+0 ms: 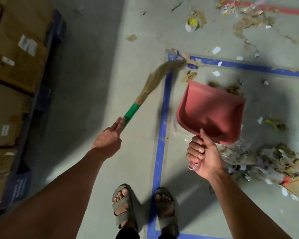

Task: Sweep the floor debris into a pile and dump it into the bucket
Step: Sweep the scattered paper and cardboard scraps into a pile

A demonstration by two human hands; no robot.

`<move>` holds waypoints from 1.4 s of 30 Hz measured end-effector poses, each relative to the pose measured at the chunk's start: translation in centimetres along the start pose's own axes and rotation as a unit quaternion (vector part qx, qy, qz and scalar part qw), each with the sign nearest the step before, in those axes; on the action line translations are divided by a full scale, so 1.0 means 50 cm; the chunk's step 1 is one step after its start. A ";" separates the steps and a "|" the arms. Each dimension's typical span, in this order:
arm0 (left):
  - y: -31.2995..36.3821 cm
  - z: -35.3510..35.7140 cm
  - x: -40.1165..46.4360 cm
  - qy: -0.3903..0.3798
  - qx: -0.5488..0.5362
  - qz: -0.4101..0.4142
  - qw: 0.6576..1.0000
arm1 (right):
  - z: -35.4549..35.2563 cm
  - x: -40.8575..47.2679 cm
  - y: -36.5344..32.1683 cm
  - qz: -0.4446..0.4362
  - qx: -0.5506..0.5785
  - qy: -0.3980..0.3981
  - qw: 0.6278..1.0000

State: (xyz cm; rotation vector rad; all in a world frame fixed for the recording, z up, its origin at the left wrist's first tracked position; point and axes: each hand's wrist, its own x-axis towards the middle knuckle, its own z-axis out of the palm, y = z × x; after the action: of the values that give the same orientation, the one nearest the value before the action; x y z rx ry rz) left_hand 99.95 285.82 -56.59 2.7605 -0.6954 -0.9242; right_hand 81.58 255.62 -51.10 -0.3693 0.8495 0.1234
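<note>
Debris (273, 161) is partly piled, much still scattered; left hand (107, 138) grasps the broom (152, 83), right hand (202, 156) grips the empty dustpan (212, 112)

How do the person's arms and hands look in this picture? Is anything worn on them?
Both forearms are bare up to the frame edge: no sleeves, gloves, watch or bracelet show. The left hand and the right hand also carry no visible rings; the metal loop near the right hand seems to belong to the handle, not to a finger.

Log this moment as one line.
left hand: grips green-handled straw broom | right hand: holds red plastic dustpan | scattered paper debris: unswept
</note>
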 end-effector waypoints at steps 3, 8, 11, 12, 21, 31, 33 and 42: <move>0.033 0.002 0.000 0.014 -0.045 -0.103 0.994 | -0.027 -0.014 -0.025 -0.002 -0.008 -0.010 1.000; 0.152 0.047 0.013 -0.050 -0.068 -0.148 0.985 | -0.094 -0.036 -0.046 0.005 -0.020 -0.007 1.000; 0.232 0.083 0.010 -0.090 -0.058 -0.106 0.989 | -0.129 -0.053 -0.050 0.011 -0.017 0.004 1.000; 0.254 0.094 0.010 -0.101 -0.054 -0.083 0.990 | -0.138 -0.059 -0.052 0.013 -0.017 0.009 1.000; 0.310 0.085 -0.008 -0.109 -0.090 0.060 0.988 | -0.141 -0.090 -0.105 0.015 -0.009 0.010 1.000; 0.237 -0.038 0.105 0.138 -0.142 -0.085 0.977 | -0.071 -0.043 -0.164 0.008 -0.022 -0.025 0.999; 0.246 -0.067 0.160 0.138 -0.143 -0.141 0.970 | -0.075 -0.028 -0.161 0.009 -0.029 -0.033 0.999; 0.306 -0.047 0.273 -0.074 0.029 0.018 0.997 | -0.124 0.005 -0.130 0.023 -0.020 -0.036 0.999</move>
State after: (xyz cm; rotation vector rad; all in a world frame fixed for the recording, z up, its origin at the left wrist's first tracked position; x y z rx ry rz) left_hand 105.13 265.88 -57.70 2.7401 -0.8041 -1.1278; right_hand 78.97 247.29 -53.25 -0.3805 0.7854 0.1959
